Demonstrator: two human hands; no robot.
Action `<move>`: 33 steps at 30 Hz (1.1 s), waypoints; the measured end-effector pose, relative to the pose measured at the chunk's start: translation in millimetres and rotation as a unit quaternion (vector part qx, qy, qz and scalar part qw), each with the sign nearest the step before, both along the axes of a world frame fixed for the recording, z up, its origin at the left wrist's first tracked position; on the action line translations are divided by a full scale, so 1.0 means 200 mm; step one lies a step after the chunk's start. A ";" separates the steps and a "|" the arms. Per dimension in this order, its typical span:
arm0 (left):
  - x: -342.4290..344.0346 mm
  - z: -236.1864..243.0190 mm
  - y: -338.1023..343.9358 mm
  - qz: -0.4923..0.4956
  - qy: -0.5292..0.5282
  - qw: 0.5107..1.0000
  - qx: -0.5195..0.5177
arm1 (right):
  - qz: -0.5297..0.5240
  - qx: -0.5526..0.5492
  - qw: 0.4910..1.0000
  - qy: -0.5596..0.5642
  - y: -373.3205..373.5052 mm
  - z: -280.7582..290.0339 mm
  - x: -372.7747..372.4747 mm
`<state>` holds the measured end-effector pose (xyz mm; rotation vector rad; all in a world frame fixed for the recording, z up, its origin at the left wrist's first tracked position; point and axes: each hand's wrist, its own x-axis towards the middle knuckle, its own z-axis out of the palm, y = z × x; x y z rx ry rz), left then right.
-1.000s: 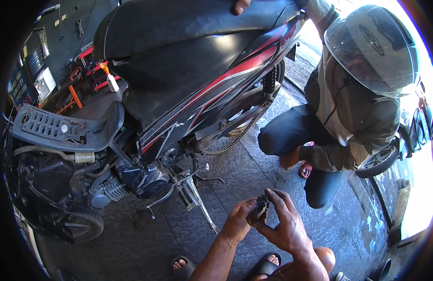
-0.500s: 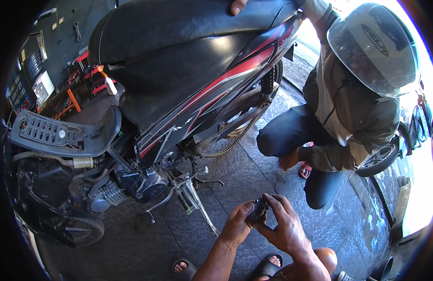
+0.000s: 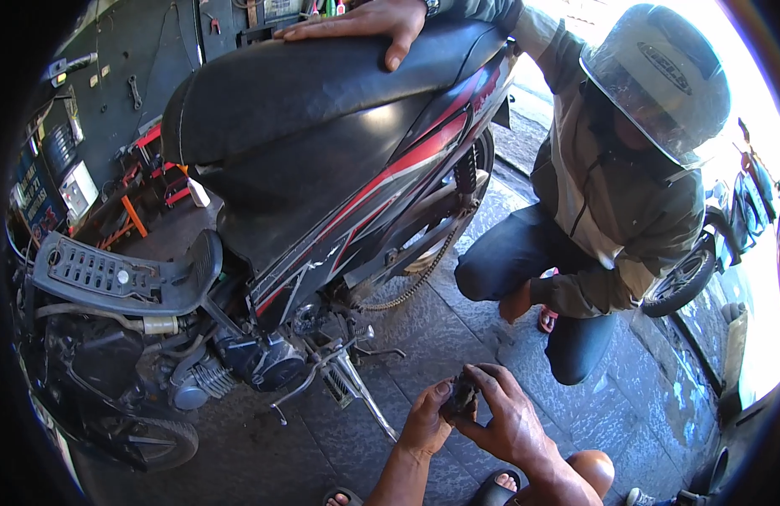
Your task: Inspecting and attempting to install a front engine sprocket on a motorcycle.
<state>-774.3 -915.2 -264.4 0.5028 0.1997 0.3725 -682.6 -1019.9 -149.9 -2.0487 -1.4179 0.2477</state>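
My left hand (image 3: 427,422) and my right hand (image 3: 510,420) meet low in the picture, both closed round a small, dark, greasy metal part (image 3: 462,396). Fingers cover much of it, so its exact kind does not show. Beyond them stands a black and red motorcycle (image 3: 339,202) with its engine side toward me. A drive chain (image 3: 419,278) hangs loose near the rear wheel. Close to my left hand is the motorcycle's metal stand (image 3: 364,392), reaching the floor.
On the right, a helmeted person (image 3: 613,185) crouches beside the rear wheel, one hand (image 3: 364,24) resting on the seat. A tool board (image 3: 141,63) and an orange-topped white bottle (image 3: 198,192) lie beyond the motorcycle. Another wheel (image 3: 685,282) stands far right.
The view has tilted, so the motorcycle sits lower and more of the other person's hand on the seat shows. The dark part has turned slightly between my fingers.
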 end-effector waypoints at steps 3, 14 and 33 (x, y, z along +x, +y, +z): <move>0.01 -0.02 0.00 0.009 -0.014 1.000 -0.013 | 0.001 0.020 1.000 -0.007 -0.01 -0.01 0.00; 0.04 0.00 0.00 0.017 -0.018 0.999 -0.021 | 0.008 0.039 0.999 -0.021 -0.01 -0.01 0.01; 0.00 0.05 -0.01 -0.010 -0.038 0.998 0.046 | -0.040 0.029 0.999 -0.007 0.00 -0.02 -0.06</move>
